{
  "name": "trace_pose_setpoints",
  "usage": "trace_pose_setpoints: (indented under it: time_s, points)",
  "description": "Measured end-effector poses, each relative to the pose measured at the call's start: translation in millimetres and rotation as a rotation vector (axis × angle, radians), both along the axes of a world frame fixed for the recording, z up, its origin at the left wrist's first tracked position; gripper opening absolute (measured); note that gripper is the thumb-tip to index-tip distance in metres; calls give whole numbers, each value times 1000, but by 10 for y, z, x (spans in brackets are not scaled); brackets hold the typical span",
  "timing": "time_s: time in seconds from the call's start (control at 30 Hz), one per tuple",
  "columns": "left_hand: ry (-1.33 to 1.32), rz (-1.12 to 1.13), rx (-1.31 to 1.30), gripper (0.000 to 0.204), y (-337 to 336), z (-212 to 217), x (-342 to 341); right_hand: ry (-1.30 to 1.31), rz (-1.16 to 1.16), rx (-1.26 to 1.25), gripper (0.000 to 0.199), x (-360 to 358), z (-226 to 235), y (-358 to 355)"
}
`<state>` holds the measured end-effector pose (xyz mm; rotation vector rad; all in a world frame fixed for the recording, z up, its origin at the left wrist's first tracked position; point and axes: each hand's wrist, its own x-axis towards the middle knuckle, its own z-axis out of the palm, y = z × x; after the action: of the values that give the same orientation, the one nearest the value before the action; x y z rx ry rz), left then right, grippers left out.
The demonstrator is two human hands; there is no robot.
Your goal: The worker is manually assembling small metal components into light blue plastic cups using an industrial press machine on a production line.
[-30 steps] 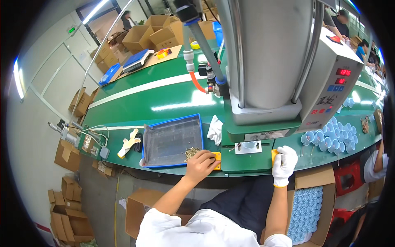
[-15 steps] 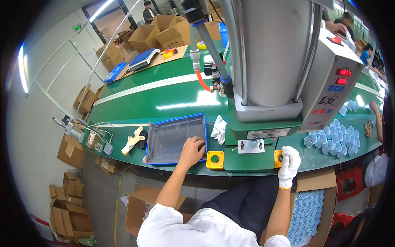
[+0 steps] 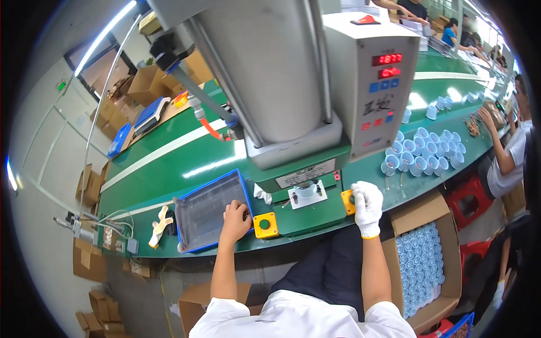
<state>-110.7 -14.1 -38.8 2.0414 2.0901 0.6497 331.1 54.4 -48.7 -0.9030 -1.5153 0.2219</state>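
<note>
My bare left hand (image 3: 235,222) is over the right edge of a blue-rimmed tray (image 3: 186,243) with a dark, worn bottom. Its fingers are curled, and a small dark patch shows at them that I cannot make out. A yellow box with a green button (image 3: 265,225) stands just right of it. My right hand (image 3: 367,208), in a white knitted glove, is closed against a second yellow button box (image 3: 347,202), partly covering it; what is in the fingers is hidden. Between the hands, a light blue cup (image 3: 306,191) sits on a metal plate (image 3: 316,198) under the press (image 3: 304,141).
Several light blue cups (image 3: 418,165) stand grouped at the right. A carton (image 3: 451,248) of such cups is beside my right arm. Left of the tray lies a cream glove (image 3: 160,226). A white cloth (image 3: 261,194) lies behind the tray. Another person (image 3: 507,160) sits at right.
The view has swung to the right, so the table, press and tray appear shifted left. Both hands stay by the same things: the left at the tray's edge, the right at its button box.
</note>
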Motion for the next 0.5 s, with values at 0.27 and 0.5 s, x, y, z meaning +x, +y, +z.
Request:
trace_pose_setpoints:
  time_s: [0.27, 0.5]
  points:
    - [75, 10, 84, 15, -48, -97, -96, 384, 25, -277, 53, -408, 628, -333]
    - [67, -20, 41, 13, 5, -75, -21, 108, 278, -253, 83, -941, 1184, -167]
